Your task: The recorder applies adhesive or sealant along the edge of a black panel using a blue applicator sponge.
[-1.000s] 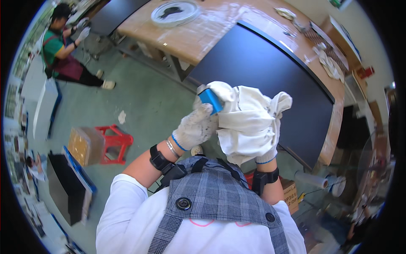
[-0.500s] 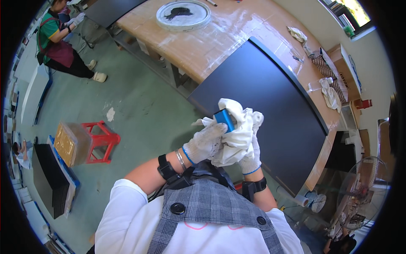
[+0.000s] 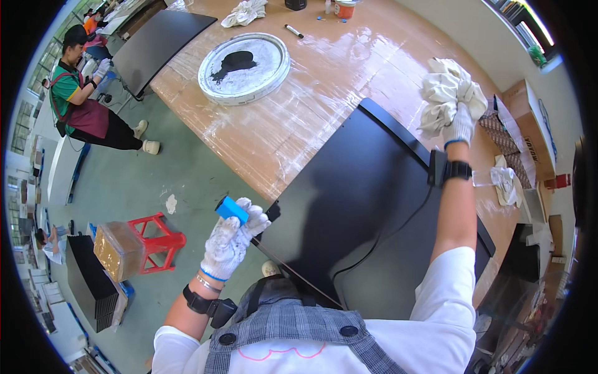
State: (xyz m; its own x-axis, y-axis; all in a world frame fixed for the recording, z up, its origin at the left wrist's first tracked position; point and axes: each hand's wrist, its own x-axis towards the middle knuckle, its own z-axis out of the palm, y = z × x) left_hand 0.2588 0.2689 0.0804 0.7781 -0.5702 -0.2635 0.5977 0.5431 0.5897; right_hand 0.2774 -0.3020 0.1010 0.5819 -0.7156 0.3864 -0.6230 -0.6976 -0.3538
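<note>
My left hand (image 3: 228,244), in a smudged white knit glove, grips a small blue block (image 3: 232,210) just off the left corner of a large dark flat panel (image 3: 336,168). Whether its fingertips touch that corner, I cannot tell. Stretched far to the right, my gloved right hand (image 3: 460,127) clutches a bunched white cloth (image 3: 450,95) by the panel's far right edge. The panel lies on the table, its near part reaching toward my apron. A thin dark cord (image 3: 380,240) hangs across it, and a dark shadow falls on its surface.
The film-covered table (image 3: 324,68) bears a round white lid (image 3: 212,87) with a black smear, a marker (image 3: 294,31), and another cloth (image 3: 245,12). A red stool (image 3: 163,243) stands left. A co-worker (image 3: 87,100) stands beside another dark panel (image 3: 162,47). Cardboard boxes (image 3: 529,124) line the right.
My hands have separated: the right carried the white cloth away to the far right, the left moved left with the blue block. More of the panel shows.
</note>
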